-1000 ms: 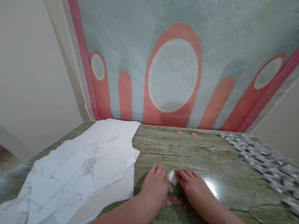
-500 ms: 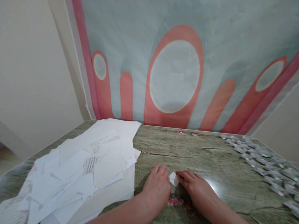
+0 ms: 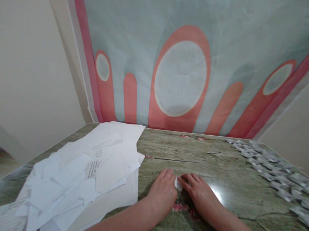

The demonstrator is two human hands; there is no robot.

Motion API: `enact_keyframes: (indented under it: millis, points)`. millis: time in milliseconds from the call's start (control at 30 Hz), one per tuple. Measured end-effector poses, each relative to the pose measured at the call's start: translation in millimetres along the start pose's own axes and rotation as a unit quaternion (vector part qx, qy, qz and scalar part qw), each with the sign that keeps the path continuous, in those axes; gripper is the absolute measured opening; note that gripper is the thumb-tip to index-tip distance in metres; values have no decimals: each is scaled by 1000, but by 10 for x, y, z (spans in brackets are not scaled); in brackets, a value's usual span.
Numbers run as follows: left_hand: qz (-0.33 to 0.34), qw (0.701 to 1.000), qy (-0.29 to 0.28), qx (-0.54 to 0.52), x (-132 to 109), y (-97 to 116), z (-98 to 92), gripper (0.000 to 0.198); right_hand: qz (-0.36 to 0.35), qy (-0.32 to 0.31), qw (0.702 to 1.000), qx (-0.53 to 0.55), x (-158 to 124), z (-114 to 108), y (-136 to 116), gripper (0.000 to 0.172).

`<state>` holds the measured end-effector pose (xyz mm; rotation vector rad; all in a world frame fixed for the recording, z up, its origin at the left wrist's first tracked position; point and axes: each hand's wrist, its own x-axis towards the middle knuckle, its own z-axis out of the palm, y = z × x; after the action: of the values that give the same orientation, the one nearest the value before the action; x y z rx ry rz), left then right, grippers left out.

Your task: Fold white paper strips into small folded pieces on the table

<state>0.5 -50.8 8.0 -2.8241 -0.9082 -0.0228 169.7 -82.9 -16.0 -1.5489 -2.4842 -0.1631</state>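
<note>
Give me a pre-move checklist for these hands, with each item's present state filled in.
1. Small white paper between the left hand and the right hand: ok.
2. Right hand's fingers at the paper: ok, they overlap its edge.
3. Left hand touching the paper: cannot tell; it is right beside it.
4. Whole outline of the paper in sight: not ok, fingers hide part of it.
5. Left hand apart from the paper pile: ok, bare tabletop shows between them.
6. Right hand apart from the folded grey pieces: ok, they lie well off to its right.
</note>
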Motion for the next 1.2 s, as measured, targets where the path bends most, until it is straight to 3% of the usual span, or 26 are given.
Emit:
enact_keyframes:
  millis: [233,533,800,1033,1200]
  points:
    - [-10,996,79,-52,16,22,145,21,14,-3,1000,9,63,46,-56,28]
    - [-20,988,84,-129,-7,-94,166,16,26,11,991,131,-25,10,17,26]
    - [-36,964,105,-242,-5,-193,202,27,75,34,948,308,-7,68,113,18]
    - [-92,934,136,-319,18,-224,221,35,112,-13,935,337,2,20,149,18]
    - [-92,932,138,-323,25,-227,240,34,141,-42,934,325,-2,-8,158,15]
